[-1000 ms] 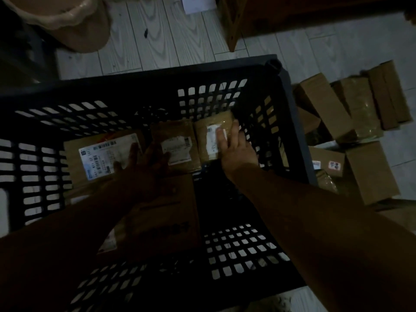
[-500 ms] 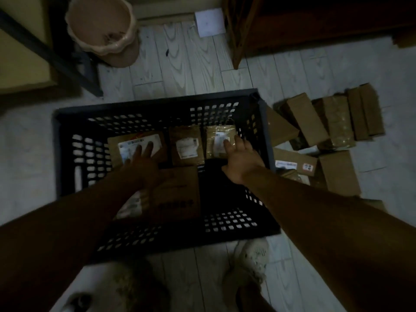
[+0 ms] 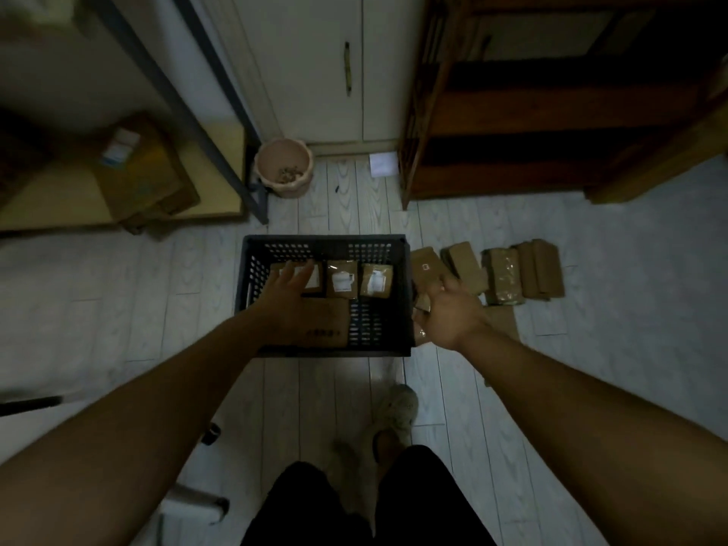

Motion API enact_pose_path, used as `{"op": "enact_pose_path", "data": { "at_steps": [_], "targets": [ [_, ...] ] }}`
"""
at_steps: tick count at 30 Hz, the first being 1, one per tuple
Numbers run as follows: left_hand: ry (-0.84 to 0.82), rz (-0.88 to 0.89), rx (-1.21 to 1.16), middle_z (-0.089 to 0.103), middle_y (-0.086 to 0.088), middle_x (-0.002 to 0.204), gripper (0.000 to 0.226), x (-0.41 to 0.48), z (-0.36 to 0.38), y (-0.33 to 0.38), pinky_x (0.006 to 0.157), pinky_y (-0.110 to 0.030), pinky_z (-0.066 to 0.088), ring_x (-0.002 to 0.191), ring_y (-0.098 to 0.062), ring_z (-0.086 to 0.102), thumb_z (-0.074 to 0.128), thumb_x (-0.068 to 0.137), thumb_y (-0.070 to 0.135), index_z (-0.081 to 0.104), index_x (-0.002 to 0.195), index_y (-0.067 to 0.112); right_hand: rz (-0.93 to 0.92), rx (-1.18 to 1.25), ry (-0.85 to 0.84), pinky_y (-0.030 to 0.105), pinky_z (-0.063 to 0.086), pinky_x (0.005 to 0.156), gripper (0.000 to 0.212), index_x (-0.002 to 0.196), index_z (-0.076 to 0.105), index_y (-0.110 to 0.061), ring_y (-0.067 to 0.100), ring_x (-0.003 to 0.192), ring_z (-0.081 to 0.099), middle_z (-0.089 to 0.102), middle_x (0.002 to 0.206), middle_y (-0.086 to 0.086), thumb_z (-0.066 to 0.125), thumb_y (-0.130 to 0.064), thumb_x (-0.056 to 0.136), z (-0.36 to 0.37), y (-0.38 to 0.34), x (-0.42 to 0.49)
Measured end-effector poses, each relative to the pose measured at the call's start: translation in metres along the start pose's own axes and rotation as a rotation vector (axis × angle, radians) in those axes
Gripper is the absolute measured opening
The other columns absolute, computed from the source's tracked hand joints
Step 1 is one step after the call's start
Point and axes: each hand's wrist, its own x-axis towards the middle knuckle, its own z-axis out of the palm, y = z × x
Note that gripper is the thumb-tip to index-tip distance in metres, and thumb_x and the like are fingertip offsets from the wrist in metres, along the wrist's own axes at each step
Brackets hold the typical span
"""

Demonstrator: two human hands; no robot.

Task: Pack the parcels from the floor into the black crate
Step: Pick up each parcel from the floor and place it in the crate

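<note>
The black crate (image 3: 323, 241) stands on the pale floor at the centre. Inside it, along the far wall, lie a labelled parcel (image 3: 313, 278), a second (image 3: 342, 278) and a third (image 3: 377, 281); a larger brown box (image 3: 327, 325) fills the near left part. My left hand (image 3: 283, 287) hovers open over the crate's left side, fingers spread. My right hand (image 3: 449, 313) is outside the crate, just right of its wall. It hangs over a row of brown parcels on the floor (image 3: 504, 277), fingers loosely apart, and hides the parcels under it.
A pink pot (image 3: 284, 167) stands beyond the crate by a white cupboard door (image 3: 315, 72). A dark wooden cabinet (image 3: 551, 112) is at the back right. A low shelf with a cardboard box (image 3: 145, 171) is on the left. My shoe (image 3: 398, 411) is just behind the crate.
My head has risen, so the crate looks smaller. My right hand has left the crate and moved right over the floor parcels. My left hand stays over the crate.
</note>
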Motion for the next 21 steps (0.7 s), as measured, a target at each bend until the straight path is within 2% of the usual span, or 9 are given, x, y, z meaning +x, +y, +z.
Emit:
{"op": "enact_pose_path", "data": {
  "at_steps": [5, 9, 13, 18, 21],
  "targets": [
    [0.079, 0.069, 0.074, 0.003, -0.012, 0.158, 0.087, -0.054, -0.021, 0.039, 0.116, -0.048, 0.004, 0.144, -0.036, -0.001, 0.052, 0.084, 0.058, 0.004, 0.149, 0.025, 0.085, 0.016, 0.134, 0.037, 0.027, 0.108, 0.068, 0.148, 0.022, -0.019, 0.032, 0.136, 0.025, 0.022, 0.153, 0.013, 0.049, -0.045, 0.091, -0.049, 0.013, -0.084],
    [0.083, 0.125, 0.066, -0.001, -0.007, 0.159, 0.091, -0.094, -0.032, 0.077, 0.115, -0.047, 0.008, 0.144, -0.033, -0.003, 0.052, 0.079, 0.066, 0.001, 0.148, 0.035, 0.169, -0.023, 0.173, 0.04, 0.03, 0.109, 0.058, 0.141, 0.033, -0.022, 0.032, 0.132, 0.03, 0.033, 0.146, 0.011, 0.048, -0.045, 0.09, -0.079, 0.044, -0.152],
    [0.077, 0.189, 0.076, -0.007, -0.004, 0.158, 0.091, -0.125, -0.039, 0.127, 0.115, -0.046, 0.005, 0.144, -0.031, -0.009, 0.05, 0.078, 0.069, -0.001, 0.147, 0.038, 0.229, -0.028, 0.198, 0.043, 0.037, 0.103, 0.048, 0.133, 0.041, -0.02, 0.032, 0.126, 0.036, 0.039, 0.139, 0.011, 0.045, -0.044, 0.092, -0.108, 0.076, -0.208],
    [0.113, 0.275, 0.113, -0.01, -0.004, 0.158, 0.088, -0.147, -0.03, 0.2, 0.115, -0.048, 0.004, 0.144, -0.032, -0.011, 0.049, 0.082, 0.065, -0.003, 0.148, 0.036, 0.278, 0.017, 0.294, 0.041, 0.032, 0.109, 0.062, 0.148, 0.023, -0.02, 0.032, 0.137, 0.027, 0.021, 0.152, 0.012, 0.046, -0.042, 0.094, -0.135, 0.126, -0.255],
    [0.133, 0.297, 0.109, -0.011, -0.005, 0.158, 0.087, -0.149, -0.012, 0.246, 0.115, -0.048, 0.003, 0.144, -0.032, -0.011, 0.05, 0.084, 0.062, -0.002, 0.148, 0.035, 0.254, 0.021, 0.302, 0.041, 0.031, 0.11, 0.063, 0.148, 0.021, -0.02, 0.031, 0.138, 0.026, 0.019, 0.154, 0.011, 0.046, -0.041, 0.094, -0.142, 0.169, -0.273]
  ]
}}
